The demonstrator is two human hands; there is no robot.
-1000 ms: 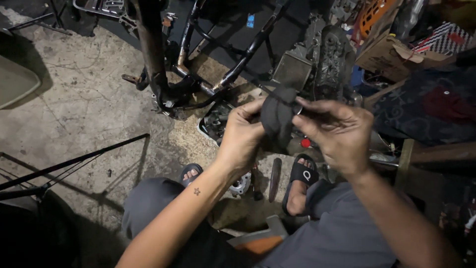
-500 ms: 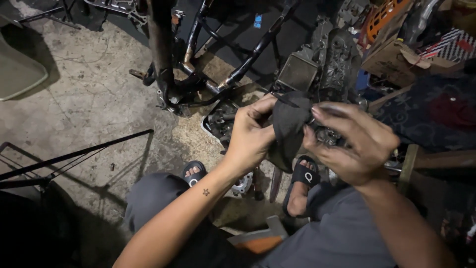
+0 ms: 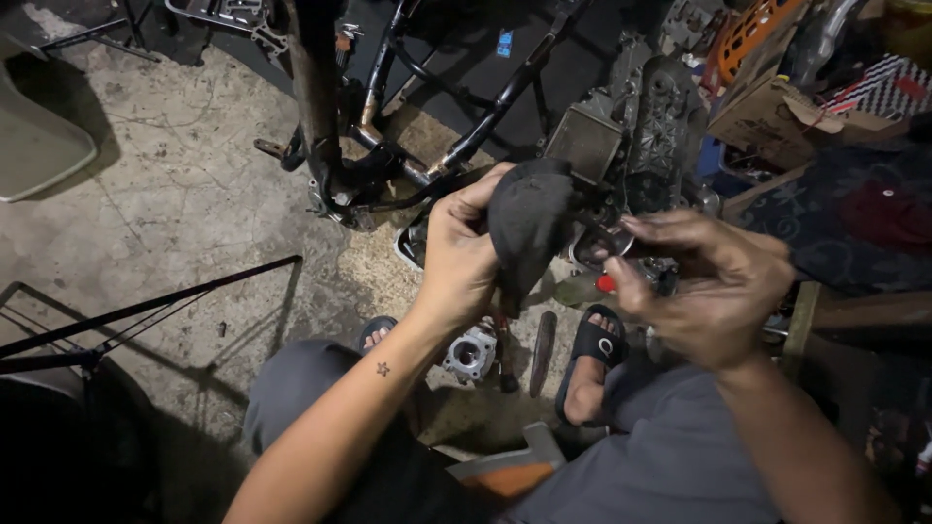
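Over the stained concrete floor (image 3: 175,194) beside the bike frame (image 3: 388,146), our left hand (image 3: 461,257) had bunched the dark rag (image 3: 529,228) tighter than a second earlier, while our right hand (image 3: 714,286) pinched a small metal part (image 3: 607,247) against it.

Dark, crumpled rag (image 3: 529,228), bunched and hanging limp, above the workshop floor's scattered parts.

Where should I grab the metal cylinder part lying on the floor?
Probably by the outer walls of the cylinder part, coming from above: its round bore faces up and it sits flat on the floor between the feet. The left hand holds the dark rag; the right hand looks freer.
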